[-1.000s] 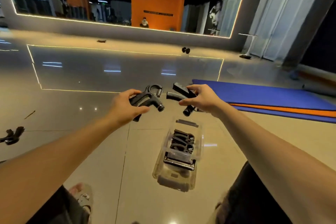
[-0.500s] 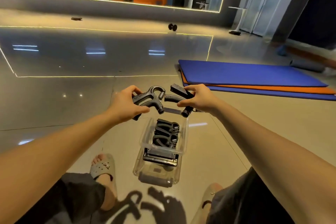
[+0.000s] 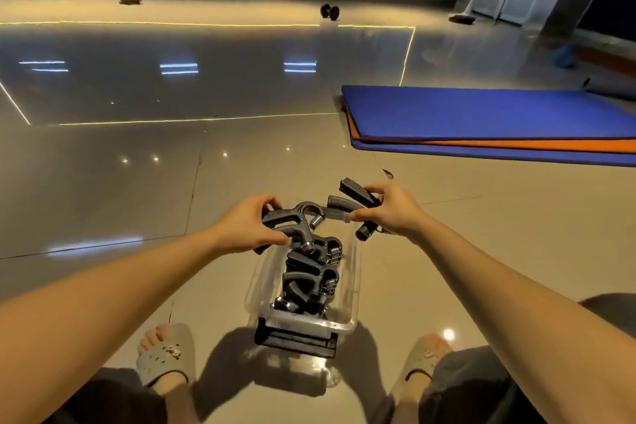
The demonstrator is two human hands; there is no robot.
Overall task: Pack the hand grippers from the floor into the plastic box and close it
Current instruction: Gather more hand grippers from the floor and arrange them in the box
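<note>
- Glossy beige tiled gym floor (image 3: 103,182) fills the scene, with the clear plastic storage box (image 3: 354,272) standing open between the person's two sandalled feet.
- Nearest the camera, at the box's near end, a black piece (image 3: 296,341) rests against it; it is possibly the lid or its latch, though that cannot be told for certain.
- Inside the box, several black spring-loaded hand grippers (image 3: 309,282) already lie piled, so the packing looks well under way.
- Over the box's far-left corner, the left hand (image 3: 247,231) has its fingers wrapped around one black hand gripper (image 3: 292,224), not yet released.
- Over the far-right corner, the right hand (image 3: 389,210) clasps a second black gripper (image 3: 351,196), also above the rim.
- Still to do, by appearances: drop both in and shut the box.
- Beyond the box, to its far right, stacked blue and orange exercise mats (image 3: 481,120) lie flat; farther off sits a small dark dumbbell (image 3: 329,11).
</note>
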